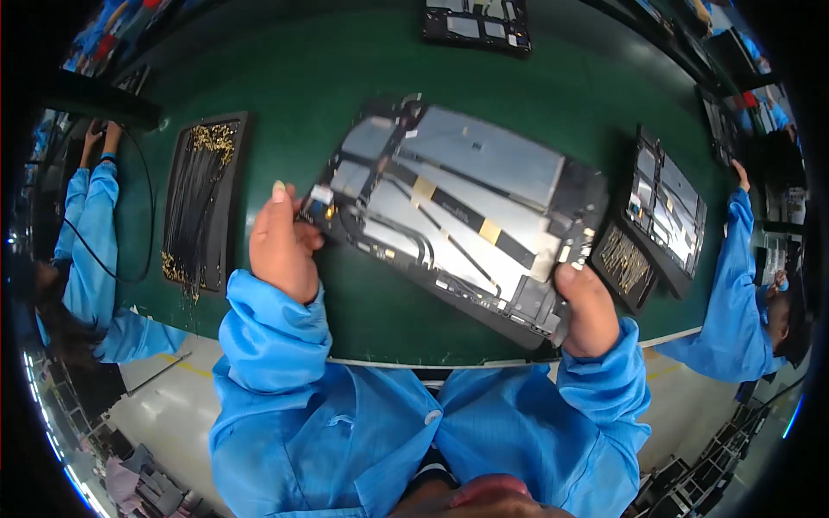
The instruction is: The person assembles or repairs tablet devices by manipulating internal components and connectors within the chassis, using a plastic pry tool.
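- Both hands are gripping an opened tablet point(458, 211), which is tilting just above the green belt point(294, 78).
- Left hand point(281, 246) is pinching its left corner.
- Right hand point(587, 311) is clamping its lower right corner.
- Black tray point(203, 198) of cables is lying left.

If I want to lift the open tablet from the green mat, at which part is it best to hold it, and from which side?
Probably by its two short ends, from the sides. The open tablet lies tilted with cables and tape exposed across its middle, so only the dark frame edges seem safe. The left hand is already at the left end and the right hand grips the near right corner on the green mat.
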Action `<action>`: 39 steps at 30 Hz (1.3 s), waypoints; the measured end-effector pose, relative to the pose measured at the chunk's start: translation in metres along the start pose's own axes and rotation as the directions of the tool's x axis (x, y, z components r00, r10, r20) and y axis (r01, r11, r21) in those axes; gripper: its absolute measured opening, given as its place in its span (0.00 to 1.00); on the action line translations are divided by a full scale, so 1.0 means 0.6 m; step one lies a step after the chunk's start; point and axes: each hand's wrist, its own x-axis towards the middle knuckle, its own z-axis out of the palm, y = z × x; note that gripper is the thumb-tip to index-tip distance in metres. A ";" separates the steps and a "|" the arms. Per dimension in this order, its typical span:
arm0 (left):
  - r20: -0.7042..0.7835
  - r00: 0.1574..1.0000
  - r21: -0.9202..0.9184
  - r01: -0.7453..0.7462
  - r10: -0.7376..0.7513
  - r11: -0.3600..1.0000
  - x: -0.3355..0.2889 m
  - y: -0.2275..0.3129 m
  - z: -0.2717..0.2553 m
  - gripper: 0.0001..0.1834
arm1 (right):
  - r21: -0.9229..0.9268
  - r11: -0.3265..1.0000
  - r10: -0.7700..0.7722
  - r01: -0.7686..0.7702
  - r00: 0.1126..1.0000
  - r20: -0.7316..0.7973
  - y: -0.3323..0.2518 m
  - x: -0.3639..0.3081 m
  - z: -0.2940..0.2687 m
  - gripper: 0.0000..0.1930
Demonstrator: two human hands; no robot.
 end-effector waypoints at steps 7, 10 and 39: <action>0.133 0.934 0.354 -0.356 0.331 0.865 0.027 -0.057 0.026 0.17 | -0.039 0.999 0.024 -0.029 0.993 -0.120 -0.119 0.164 0.136 0.18; 0.330 0.773 0.514 -0.629 0.542 0.583 0.028 -0.042 0.021 0.14 | -0.202 0.976 0.055 -0.080 0.990 -0.130 -0.143 0.266 0.206 0.21; 0.280 0.887 0.523 -0.461 0.367 0.717 0.025 -0.013 0.036 0.11 | 0.569 0.822 0.068 -0.002 0.993 -0.094 -0.133 0.411 0.192 0.14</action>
